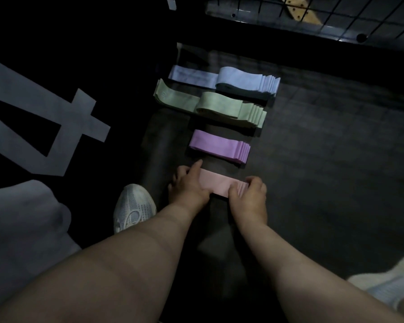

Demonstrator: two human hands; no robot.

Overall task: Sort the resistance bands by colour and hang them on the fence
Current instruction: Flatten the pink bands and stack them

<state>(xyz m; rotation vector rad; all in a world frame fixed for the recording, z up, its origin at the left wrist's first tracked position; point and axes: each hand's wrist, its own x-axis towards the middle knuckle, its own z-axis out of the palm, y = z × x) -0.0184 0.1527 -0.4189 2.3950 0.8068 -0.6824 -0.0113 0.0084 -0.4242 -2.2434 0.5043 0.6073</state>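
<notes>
- Hands: we find left hand (189, 186) and right hand (248, 194) each gripping one end of the pink bands (216, 184), stacked on the floor (336, 159).
- Beyond, we note purple bands (217, 146), green bands (219, 108) and blue bands (243, 82) in separate stacks.
- Fence (336, 17) farthest out.

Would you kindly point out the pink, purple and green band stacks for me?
pink stack (216, 183): head view, bare middle of top band.
purple stack (216, 144): head view, top band's middle.
green stack (219, 106): head view, top band's middle.
</notes>
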